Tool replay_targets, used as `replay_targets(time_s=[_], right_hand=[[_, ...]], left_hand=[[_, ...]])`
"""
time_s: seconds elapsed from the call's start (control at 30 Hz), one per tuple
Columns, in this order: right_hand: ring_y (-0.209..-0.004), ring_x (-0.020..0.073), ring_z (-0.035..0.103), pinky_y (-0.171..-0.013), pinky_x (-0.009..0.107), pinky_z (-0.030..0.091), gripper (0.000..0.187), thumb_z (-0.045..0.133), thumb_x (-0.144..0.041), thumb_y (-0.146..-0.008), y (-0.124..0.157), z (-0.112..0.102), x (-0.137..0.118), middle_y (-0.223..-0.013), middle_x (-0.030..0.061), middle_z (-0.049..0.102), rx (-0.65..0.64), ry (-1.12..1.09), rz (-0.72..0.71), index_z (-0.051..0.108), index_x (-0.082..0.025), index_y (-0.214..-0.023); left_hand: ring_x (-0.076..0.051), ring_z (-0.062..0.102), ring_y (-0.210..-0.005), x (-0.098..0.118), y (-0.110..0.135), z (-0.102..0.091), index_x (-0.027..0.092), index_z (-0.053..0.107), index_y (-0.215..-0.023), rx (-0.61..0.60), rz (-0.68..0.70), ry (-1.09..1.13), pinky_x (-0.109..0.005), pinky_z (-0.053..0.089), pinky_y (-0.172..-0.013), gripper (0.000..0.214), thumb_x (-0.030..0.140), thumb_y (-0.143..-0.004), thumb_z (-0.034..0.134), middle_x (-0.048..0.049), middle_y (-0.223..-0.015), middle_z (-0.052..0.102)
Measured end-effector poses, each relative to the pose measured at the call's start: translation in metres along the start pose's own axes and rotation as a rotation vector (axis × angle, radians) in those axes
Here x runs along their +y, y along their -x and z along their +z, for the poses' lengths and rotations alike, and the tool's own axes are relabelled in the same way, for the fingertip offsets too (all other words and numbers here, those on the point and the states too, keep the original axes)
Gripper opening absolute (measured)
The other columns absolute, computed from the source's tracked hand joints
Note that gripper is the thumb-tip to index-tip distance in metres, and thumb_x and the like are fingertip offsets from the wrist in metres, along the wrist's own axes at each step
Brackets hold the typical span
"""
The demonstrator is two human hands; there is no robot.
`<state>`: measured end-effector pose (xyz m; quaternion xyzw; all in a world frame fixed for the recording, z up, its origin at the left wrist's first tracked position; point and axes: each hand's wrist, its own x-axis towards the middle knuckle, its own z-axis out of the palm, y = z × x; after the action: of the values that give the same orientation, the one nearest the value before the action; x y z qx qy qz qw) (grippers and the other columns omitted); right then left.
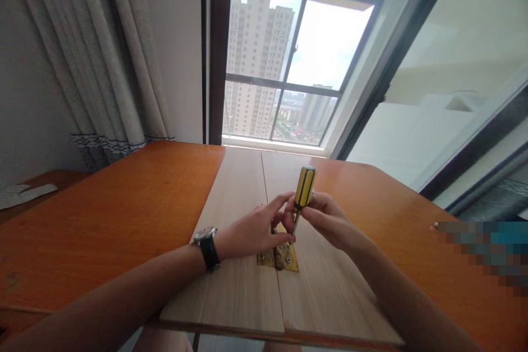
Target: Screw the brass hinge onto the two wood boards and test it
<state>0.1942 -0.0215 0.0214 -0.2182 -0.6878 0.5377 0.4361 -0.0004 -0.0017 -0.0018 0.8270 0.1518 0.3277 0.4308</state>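
Pale wooden boards (231, 297) lie beneath. Right fingers (317, 216) clasp a yellow-and-black, metal-shafted screwdriver (304, 188); half-curled left fingers (281, 240), hold unclear, likely guide it.

A glossy orange wooden table (124, 192) extends left and right of the brass-coloured hinge (284, 263); on it lie two pale wood-grained boards (297, 302), meeting edge to edge beneath the hinge.

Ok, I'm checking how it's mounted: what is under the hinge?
Two pale boards, their seam running up to the hinge. The wood directly beneath its plates is covered, and the left hand hides part of the hinge.
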Motion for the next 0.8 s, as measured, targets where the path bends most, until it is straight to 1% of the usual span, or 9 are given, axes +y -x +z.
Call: replay_targets(time_s=[0.13,0.23,0.33,0.4,0.5,0.57,0.7,0.8], right_hand=[[-0.065,0.0154,0.068,-0.061,0.027,0.057,0.022,0.078,-0.032,-0.080,-0.0012,-0.0006,-0.0007,-0.072,0.0038,0.071,0.029,0.009,0.013,0.071,-0.014,-0.092],[-0.063,0.0162,0.069,-0.056,0.027,0.057,0.026,0.083,-0.031,-0.073,-0.0018,-0.0006,-0.0003,-0.072,0.0039,0.072,0.040,-0.009,0.028,0.071,-0.015,-0.090],[-0.062,0.0162,0.069,-0.058,0.028,0.059,0.030,0.085,-0.032,-0.070,-0.0018,-0.0004,0.0018,-0.071,0.0035,0.072,0.031,-0.022,0.019,0.071,-0.016,-0.090],[-0.063,0.0161,0.069,-0.058,0.028,0.059,0.030,0.083,-0.034,-0.073,-0.0017,-0.0001,0.0034,-0.073,0.0041,0.072,0.020,-0.032,-0.001,0.071,-0.015,-0.093],[-0.068,0.0175,0.068,-0.055,0.027,0.057,0.030,0.073,-0.040,-0.083,-0.0013,0.0003,0.0038,-0.077,0.0066,0.071,-0.002,-0.043,-0.011,0.071,-0.014,-0.099],[-0.071,0.0183,0.067,-0.057,0.028,0.056,0.030,0.068,-0.040,-0.087,-0.0010,0.0002,0.0029,-0.077,0.0071,0.071,-0.003,-0.043,-0.006,0.071,-0.013,-0.101],[-0.069,0.0161,0.066,-0.063,0.028,0.056,0.024,0.068,-0.035,-0.088,-0.0010,-0.0012,0.0010,-0.077,0.0061,0.071,0.009,-0.007,0.000,0.072,-0.014,-0.098],[-0.065,0.0151,0.065,-0.061,0.028,0.056,0.024,0.072,-0.035,-0.085,-0.0013,-0.0018,0.0012,-0.076,0.0056,0.070,-0.018,0.003,-0.003,0.072,-0.014,-0.095]], left_hand=[[-0.014,0.061,-0.081,0.0020,0.0015,0.0004,0.022,0.029,-0.147,0.026,0.025,-0.041,-0.025,0.046,-0.075,0.075,0.014,-0.083,0.068,0.0001,-0.090,0.064],[-0.013,0.060,-0.079,0.0033,0.0023,0.0000,0.022,0.028,-0.148,0.021,0.035,-0.057,-0.026,0.045,-0.075,0.077,0.015,-0.083,0.068,-0.0002,-0.091,0.065],[-0.013,0.059,-0.077,0.0030,0.0021,0.0000,0.022,0.026,-0.148,0.008,0.016,-0.058,-0.026,0.045,-0.074,0.079,0.018,-0.082,0.069,0.0005,-0.089,0.065],[-0.013,0.059,-0.077,0.0016,0.0014,0.0002,0.023,0.030,-0.146,0.011,-0.004,-0.046,-0.025,0.045,-0.073,0.076,0.018,-0.082,0.071,0.0009,-0.089,0.065],[-0.013,0.059,-0.075,-0.0009,0.0002,0.0003,0.022,0.039,-0.138,0.014,-0.022,-0.006,-0.024,0.045,-0.070,0.065,0.018,-0.081,0.071,0.0017,-0.087,0.063],[-0.013,0.059,-0.075,-0.0019,-0.0002,0.0001,0.021,0.042,-0.133,0.009,-0.020,0.011,-0.024,0.046,-0.070,0.059,0.018,-0.081,0.071,0.0022,-0.084,0.062],[-0.012,0.059,-0.076,-0.0010,0.0002,-0.0006,0.021,0.042,-0.132,0.002,-0.004,0.016,-0.023,0.046,-0.070,0.057,0.016,-0.082,0.070,0.0017,-0.085,0.062],[-0.012,0.058,-0.076,0.0008,0.0010,-0.0011,0.021,0.040,-0.136,0.008,-0.001,-0.033,-0.024,0.045,-0.071,0.062,0.017,-0.082,0.070,0.0010,-0.087,0.063]])
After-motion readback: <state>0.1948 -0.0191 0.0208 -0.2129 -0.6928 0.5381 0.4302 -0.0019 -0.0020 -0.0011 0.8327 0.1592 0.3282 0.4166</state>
